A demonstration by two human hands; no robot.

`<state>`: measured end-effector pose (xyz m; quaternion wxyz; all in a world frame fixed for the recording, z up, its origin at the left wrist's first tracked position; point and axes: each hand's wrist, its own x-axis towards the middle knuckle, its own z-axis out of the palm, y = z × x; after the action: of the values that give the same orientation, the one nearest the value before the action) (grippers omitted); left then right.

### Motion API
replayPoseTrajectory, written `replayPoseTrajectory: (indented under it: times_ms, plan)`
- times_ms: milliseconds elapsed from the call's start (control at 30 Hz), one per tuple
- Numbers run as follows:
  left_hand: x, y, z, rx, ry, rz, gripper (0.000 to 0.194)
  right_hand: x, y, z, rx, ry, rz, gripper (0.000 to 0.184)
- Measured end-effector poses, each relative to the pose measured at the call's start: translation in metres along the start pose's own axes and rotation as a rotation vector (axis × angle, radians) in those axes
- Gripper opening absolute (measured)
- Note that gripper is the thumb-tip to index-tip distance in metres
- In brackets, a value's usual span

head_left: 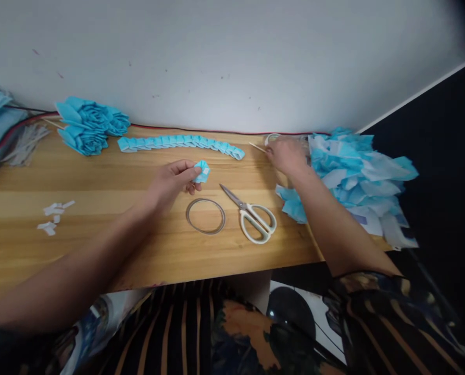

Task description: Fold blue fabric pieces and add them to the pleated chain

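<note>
Between the thumb and fingers of my left hand (179,177) is a small folded blue paper piece (203,171) with a white square patch on it. Farther back on the right, my right hand (289,155) is closed with its fingertips at the end of a thin wooden stick (257,147). A white ring, perhaps a tape roll (272,138), lies just behind those fingers and is partly covered. Scissors (251,212) with white handles lie slightly spread between my forearms, beside a thin grey ring (205,216).
A pleated blue paper strip (177,141) stretches along the back. Blue paper flowers (91,125) lie at back left, near clear plastic strips (27,146). White scraps (52,217) are at left. A heap of blue and white paper (357,172) fills the right end, against the wall (232,67).
</note>
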<state>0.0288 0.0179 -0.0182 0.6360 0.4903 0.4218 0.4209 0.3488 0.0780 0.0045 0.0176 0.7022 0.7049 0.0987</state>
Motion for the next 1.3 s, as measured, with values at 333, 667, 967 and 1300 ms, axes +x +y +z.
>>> replayPoseTrajectory:
  times_ms: [333, 667, 967, 1300]
  plan:
    - [0.002, -0.001, -0.002, -0.005, -0.026, -0.077, 0.033, -0.022, -0.017, -0.017, 0.126, 0.120, -0.114, 0.022]
    - [0.005, -0.006, -0.003, -0.041, -0.053, -0.095, 0.036, -0.067, -0.066, -0.064, 0.592, 0.272, -0.570, 0.015]
    - [0.003, -0.005, -0.001, -0.010, -0.075, -0.078, 0.039, -0.072, -0.070, -0.047, 0.434, 0.385, -0.625, 0.021]
    - [-0.001, -0.001, 0.002, 0.079, -0.043, -0.043, 0.038, -0.074, -0.069, -0.040, 0.405, 0.353, -0.591, 0.022]
